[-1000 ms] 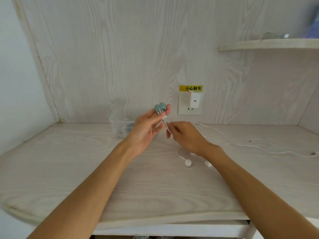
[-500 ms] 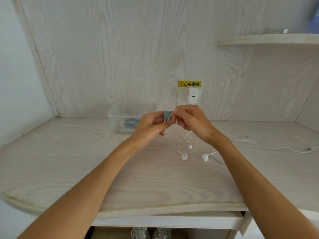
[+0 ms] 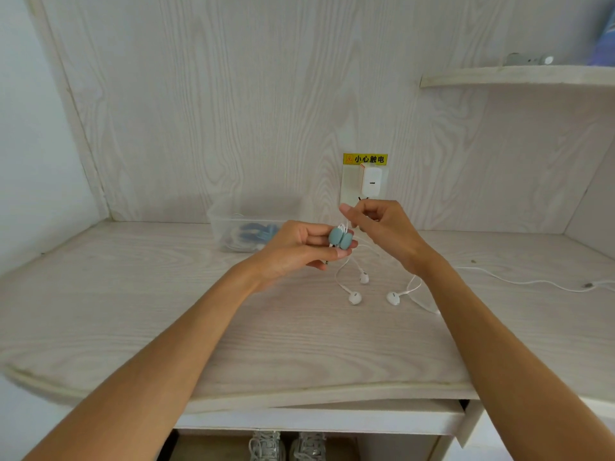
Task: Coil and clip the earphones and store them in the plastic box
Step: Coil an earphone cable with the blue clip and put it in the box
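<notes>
My left hand [image 3: 296, 249] pinches a small teal two-lobed cable clip [image 3: 340, 238] above the desk, with white earphone cable running through it. My right hand [image 3: 379, 227] sits just right of the clip, fingers closed on the white cable above it. The white earphones [image 3: 354, 297] hang down from the clip, their buds resting on the desk top [image 3: 133, 311]. A clear plastic box [image 3: 233, 227] stands at the back against the wall, left of my hands, with blue and white items inside.
A white charger [image 3: 371, 181] is plugged into a wall socket under a yellow warning label. A white charging cable [image 3: 532, 282] trails across the desk's right side. A shelf [image 3: 515, 76] hangs at upper right. Shoes [image 3: 286, 445] sit below the desk.
My right hand has lifted the cable up and to the right of the clip. My left hand has turned the clip so both lobes face me. The earbuds have shifted slightly on the desk.
</notes>
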{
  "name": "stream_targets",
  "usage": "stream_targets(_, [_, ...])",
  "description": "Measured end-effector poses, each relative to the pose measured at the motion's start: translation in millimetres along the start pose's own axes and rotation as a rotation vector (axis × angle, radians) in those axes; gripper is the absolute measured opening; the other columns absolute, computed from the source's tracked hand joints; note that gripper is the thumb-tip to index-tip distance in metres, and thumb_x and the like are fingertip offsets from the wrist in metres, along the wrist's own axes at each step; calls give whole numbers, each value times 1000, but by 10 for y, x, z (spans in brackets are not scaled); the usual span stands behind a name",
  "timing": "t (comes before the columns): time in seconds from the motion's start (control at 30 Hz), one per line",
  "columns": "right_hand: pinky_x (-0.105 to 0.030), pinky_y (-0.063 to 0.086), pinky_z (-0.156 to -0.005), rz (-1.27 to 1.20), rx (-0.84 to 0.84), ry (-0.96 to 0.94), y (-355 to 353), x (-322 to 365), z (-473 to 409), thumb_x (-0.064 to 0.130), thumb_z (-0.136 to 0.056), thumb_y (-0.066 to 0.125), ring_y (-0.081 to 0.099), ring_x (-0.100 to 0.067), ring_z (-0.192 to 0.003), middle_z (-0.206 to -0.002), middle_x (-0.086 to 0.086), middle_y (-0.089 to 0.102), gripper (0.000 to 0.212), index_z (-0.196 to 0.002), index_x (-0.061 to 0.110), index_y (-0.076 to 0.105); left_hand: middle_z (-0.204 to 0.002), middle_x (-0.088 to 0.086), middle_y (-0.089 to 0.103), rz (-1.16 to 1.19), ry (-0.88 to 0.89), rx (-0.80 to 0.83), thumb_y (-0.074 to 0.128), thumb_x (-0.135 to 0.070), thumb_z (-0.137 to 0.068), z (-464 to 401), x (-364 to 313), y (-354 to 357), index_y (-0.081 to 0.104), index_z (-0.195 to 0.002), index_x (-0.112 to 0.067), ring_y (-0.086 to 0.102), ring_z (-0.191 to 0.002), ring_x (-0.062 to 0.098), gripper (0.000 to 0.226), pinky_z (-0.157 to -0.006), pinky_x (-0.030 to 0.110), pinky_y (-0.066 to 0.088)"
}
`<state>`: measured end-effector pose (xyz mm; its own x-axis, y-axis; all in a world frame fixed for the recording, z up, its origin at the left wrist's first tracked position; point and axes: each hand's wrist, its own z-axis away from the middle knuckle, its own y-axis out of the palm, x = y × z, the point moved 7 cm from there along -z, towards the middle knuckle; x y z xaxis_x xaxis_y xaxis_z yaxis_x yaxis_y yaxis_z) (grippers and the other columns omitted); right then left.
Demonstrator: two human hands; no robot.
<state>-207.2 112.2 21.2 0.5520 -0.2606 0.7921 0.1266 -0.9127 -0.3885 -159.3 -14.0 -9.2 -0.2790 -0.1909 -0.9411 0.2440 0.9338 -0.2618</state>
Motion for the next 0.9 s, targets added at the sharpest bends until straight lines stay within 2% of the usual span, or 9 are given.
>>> stream_targets(0.13, [-9, 34, -49, -32, 46, 57, 121, -36, 12, 34, -96, 51, 37, 0, -43, -47, 10, 43, 44, -56, 16, 48, -106, -7, 73, 166, -50, 99, 62, -8, -86, 5, -17, 65, 65, -111, -21, 66, -101, 2, 28, -63, 10, 48])
stream_targets(0.2, [-8, 34, -48, -51, 113, 80, 217, -59, 40, 19, -100, 45, 40, 2, -41, -46, 12, 46, 40, -60, 13, 49, -106, -6, 72, 319, -56, 139, 61, -9, -83, 4, -44, 91, 65, -111, -16, 67, -95, 0, 30, -59, 9, 50])
stream_targets(0.27, [-9, 35, -47, -6, 131, 80, 307, -71, 68, 2, -98, 37, 43, 5, -41, -53, 7, 48, 35, -68, 10, 51, -111, -2, 71, 465, -56, 91, 59, -7, -86, -23, -35, 46, 64, -116, -10, 67, -91, -1, 30, -61, 9, 52])
stream_targets(0.43, [-33, 40, -65, 165, 61, 38, 414, -131, 43, 18, -102, 30, 44, -9, -57, -61, 2, 47, 40, -67, 19, 46, -119, 3, 68, 564, -30, -88, 56, -6, -92, -95, 74, -70, 64, -116, -8, 64, -106, 5, 25, -72, 13, 55])
stream_targets(0.53, [-33, 42, -68, 283, 132, -1, 466, -93, 93, 26, -103, 28, 48, -14, -62, -65, -1, 50, 36, -78, 24, 54, -120, 0, 67, 583, 28, -229, 55, -5, -93, -108, 72, -224, 63, -116, -10, 61, -111, 5, 25, -71, 13, 53])
stream_targets(0.6, [-32, 43, -70, 404, 229, -48, 567, -61, 143, 26, -102, 29, 52, -15, -65, -66, 0, 52, 32, -99, 24, 60, -120, -4, 67, 546, 55, -335, 54, -6, -94, -99, 84, -369, 63, -117, -13, 59, -115, 3, 25, -72, 13, 52])
stream_targets(0.67, [-29, 42, -66, 474, 253, -125, 614, 22, 166, 23, -102, 30, 53, -14, -62, -64, 3, 53, 31, -107, 20, 61, -118, -5, 67, 426, 66, -397, 53, -7, -95, -85, 87, -444, 63, -118, -15, 59, -113, 2, 27, -70, 15, 52])
stream_targets(0.77, [-30, 36, -57, 547, 203, -216, 543, 149, 162, 20, -101, 34, 45, -8, -51, -55, 10, 47, 30, -95, 16, 63, -115, -3, 68, 246, 52, -384, 49, -3, -94, -75, 64, -409, 63, -120, -15, 62, -109, 2, 32, -67, 15, 52])
stream_targets(0.9, [-31, 32, -55, 577, 199, -233, 437, 188, 178, 16, -95, 38, 41, -11, -50, -53, 8, 45, 30, -71, 15, 56, -113, -3, 69, 50, 38, -209, 47, 7, -87, -79, 44, -239, 61, -120, -21, 65, -99, 5, 45, -72, 15, 52])
